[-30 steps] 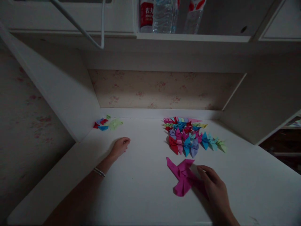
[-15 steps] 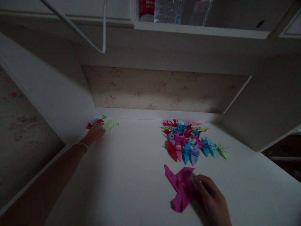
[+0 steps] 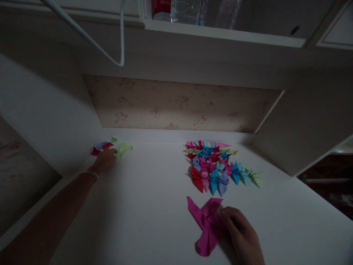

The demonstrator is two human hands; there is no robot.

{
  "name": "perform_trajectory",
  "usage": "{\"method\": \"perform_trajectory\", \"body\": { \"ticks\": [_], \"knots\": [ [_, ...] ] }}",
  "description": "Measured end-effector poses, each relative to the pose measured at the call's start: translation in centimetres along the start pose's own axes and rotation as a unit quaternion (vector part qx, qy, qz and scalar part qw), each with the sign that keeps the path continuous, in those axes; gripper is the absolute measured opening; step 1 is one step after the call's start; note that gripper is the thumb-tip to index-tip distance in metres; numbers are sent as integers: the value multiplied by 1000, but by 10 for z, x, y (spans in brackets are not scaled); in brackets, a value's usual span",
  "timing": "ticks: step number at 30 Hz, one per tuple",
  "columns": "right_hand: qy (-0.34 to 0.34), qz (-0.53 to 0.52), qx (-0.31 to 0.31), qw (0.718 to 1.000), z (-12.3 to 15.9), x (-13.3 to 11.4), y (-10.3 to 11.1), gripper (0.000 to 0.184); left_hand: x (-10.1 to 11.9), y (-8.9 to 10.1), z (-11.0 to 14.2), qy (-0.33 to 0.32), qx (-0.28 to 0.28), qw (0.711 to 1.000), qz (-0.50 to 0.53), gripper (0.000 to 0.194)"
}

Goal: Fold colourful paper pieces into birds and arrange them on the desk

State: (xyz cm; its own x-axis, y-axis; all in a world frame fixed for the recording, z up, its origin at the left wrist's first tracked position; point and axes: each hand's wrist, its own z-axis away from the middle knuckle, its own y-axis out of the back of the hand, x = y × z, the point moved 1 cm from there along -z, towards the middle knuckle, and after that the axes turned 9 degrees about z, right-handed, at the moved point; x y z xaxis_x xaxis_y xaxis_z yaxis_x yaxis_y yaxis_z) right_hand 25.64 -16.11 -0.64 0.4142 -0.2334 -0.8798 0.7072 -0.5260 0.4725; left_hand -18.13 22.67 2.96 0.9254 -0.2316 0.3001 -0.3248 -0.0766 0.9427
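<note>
A magenta paper (image 3: 206,223), folded pinwheel-like, is pinched at its right near the front of the counter (image 3: 149,206), while a pale-green paper (image 3: 123,149) and red folded papers (image 3: 95,151) are clustered at the counter's back left.

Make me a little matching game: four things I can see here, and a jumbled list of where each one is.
Things:
1. left hand
2. right hand
3. bottles
4. bracelet

Places:
A. around the left wrist
B. at the large magenta paper
C. on the shelf
D. at the small colourful papers on the far left

Pairs: 1-D, 2-B, 3-C, 4-A
</note>
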Motion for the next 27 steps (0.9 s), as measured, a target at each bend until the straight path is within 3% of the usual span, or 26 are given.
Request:
{"method": "perform_trajectory", "body": {
  "ticks": [5,9,15,18,23,27],
  "knots": [
    [-39,-30,12,999,3,-7,0,34,-1,10,9,19,24,999,15,46],
    [-35,-53,15,998,3,-12,0,36,8,16,23,27,33,998,49,39],
    [-37,-50,13,998,1,-11,2,38,45,14,69,35,14,985,169,31],
    [-21,-47,13,999,1,-9,3,38,75,10,102,59,-6,942,332,36],
    [1,-28,5,1000,2,-9,5,39,121,-3,147,53,-13,896,440,37],
    [21,-4,-6,1000,4,-10,6,37,153,-19,171,32,-37,834,550,45]
  ]
}}
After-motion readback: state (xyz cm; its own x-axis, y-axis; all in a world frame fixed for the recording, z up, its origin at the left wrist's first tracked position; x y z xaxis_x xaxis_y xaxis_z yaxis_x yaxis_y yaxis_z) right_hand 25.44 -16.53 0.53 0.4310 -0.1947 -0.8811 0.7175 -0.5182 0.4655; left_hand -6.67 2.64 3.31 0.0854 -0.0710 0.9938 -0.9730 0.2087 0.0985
